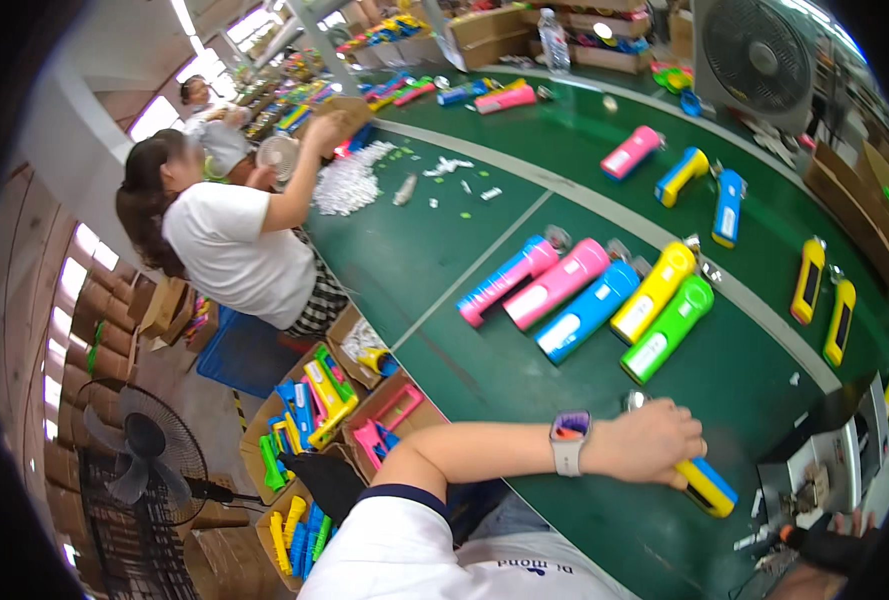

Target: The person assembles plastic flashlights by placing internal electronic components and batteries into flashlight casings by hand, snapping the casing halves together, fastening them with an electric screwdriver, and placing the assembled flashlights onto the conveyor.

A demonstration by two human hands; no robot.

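Observation:
My left hand [654, 441], with a watch [569, 442] on the wrist, is closed around a yellow-and-blue plastic tube [709, 488] that lies slanted near the table's front. A shiny round end shows on the tube's far side, by my knuckles. At the lower right edge my right hand [852, 524] is wrapped round a black power screwdriver [826, 546] with an orange part near its front. Ahead of my left hand lie a green tube [667, 330], a yellow tube [653, 292], a blue tube [586, 312], a pink tube [556, 284] and a pink-and-blue tube [506, 278].
A grey-and-black machine [832, 455] stands beside my right hand. More tubes lie on a green belt [589, 125] beyond. Boxes of coloured parts [314, 400] stand left of the table [404, 290]. A co-worker [234, 240] sits farther left, near white pieces [349, 180]. A fan [142, 450] stands lower left.

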